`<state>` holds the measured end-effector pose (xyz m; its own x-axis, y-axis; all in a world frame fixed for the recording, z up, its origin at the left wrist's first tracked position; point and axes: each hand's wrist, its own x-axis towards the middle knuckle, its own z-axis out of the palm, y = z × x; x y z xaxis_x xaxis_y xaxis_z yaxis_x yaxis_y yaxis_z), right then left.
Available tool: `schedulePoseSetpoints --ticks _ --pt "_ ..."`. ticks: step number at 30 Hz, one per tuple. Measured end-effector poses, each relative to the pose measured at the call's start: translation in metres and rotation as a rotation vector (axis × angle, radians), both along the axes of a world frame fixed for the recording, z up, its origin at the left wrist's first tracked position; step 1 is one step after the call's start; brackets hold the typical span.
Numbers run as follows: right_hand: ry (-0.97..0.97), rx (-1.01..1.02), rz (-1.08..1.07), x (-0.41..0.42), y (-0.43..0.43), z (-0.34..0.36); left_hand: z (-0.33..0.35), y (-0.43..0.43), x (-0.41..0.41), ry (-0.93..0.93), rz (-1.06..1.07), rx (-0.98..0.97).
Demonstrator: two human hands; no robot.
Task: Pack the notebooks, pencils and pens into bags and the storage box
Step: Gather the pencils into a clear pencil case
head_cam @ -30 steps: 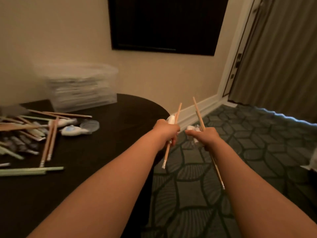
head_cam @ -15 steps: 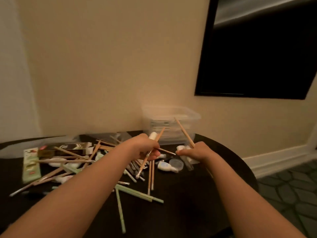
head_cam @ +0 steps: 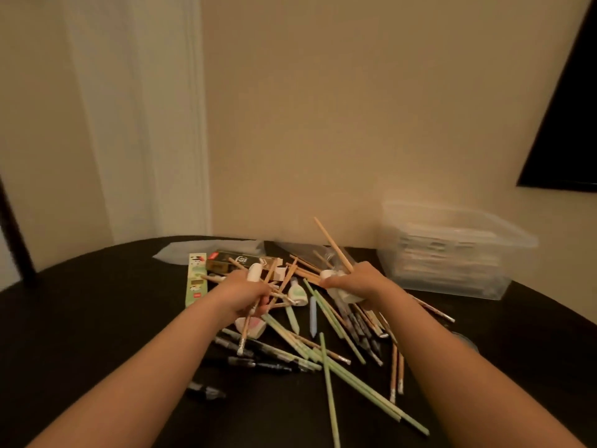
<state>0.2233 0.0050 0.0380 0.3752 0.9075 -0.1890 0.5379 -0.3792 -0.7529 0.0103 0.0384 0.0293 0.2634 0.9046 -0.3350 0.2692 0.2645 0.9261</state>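
On the left of the dark round surface lay a long, narrow pale-green carton with small pictures on it. Just beside it was a dark carton whose pale lettering was too blurred to read, and a clear plastic bag lay flat behind both. The left hand hung over the heap with its fingers curled round a wooden pencil, whose white-tipped end pointed down toward the person. A white capped object stuck up out of the same fist. Beneath and between the hands, the writing things lay in a loose crisscross heap. Black pens lay nearest the left forearm, long pale-green pencils fanned toward the near edge, and two more wooden pencils lay side by side to the right. The right hand was likewise closed, gripping a second wooden pencil that slanted up and to the left. It also held white objects too blurred to identify. At the far right, against the wall, stood the clear storage box, apart from both hands. Flat things were stacked inside it, but their details were too blurred to make out.
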Motion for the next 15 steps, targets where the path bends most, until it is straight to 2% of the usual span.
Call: schedulePoseSetpoints --ticks 10,15 --pt "0.048 -0.071 -0.031 -0.024 -0.003 -0.042 -0.025 0.003 0.003 -0.129 -0.038 -0.031" --pt "0.042 -0.117 -0.006 -0.028 0.008 -0.046 -0.041 0.014 0.021 -0.012 -0.118 0.026"
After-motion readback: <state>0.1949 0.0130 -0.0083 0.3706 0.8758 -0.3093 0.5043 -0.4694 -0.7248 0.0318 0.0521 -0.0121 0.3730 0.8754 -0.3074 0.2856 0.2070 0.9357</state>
